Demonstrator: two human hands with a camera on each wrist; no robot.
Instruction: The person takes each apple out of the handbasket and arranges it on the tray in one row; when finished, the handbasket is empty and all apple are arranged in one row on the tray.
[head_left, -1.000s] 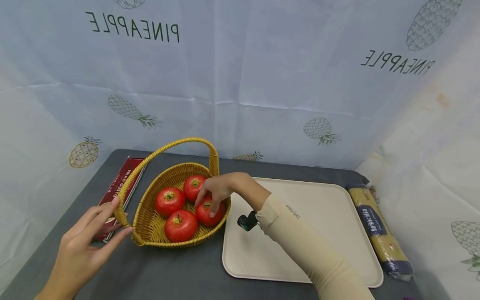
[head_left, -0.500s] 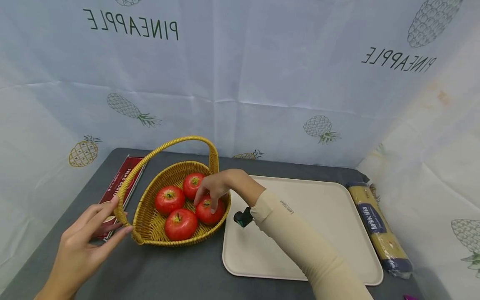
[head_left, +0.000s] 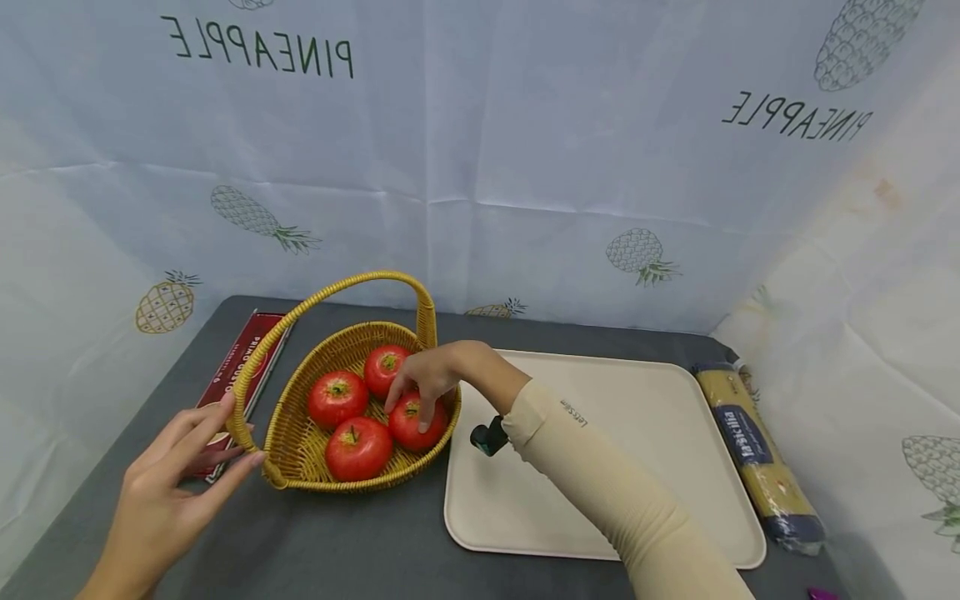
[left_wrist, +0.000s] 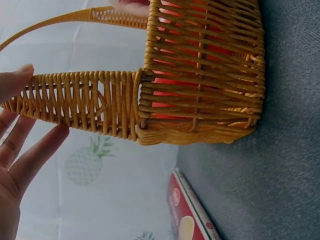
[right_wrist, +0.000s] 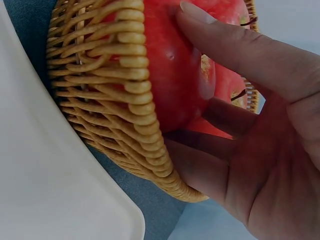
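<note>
Apples [head_left: 359, 452] — glossy red; basket [head_left: 300, 442] — yellow, woven.

Upright on a grey table [head_left: 337, 542], a yellow wicker basket [head_left: 303, 454] with arched handle [head_left: 382, 276]; inside, four glossy red apples [head_left: 358, 450], clustered close together.

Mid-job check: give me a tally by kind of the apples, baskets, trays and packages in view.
Red apples: 4
Woven basket: 1
Pale tray: 1
Packages: 2, the red package and the yellow package
Total: 8
</note>
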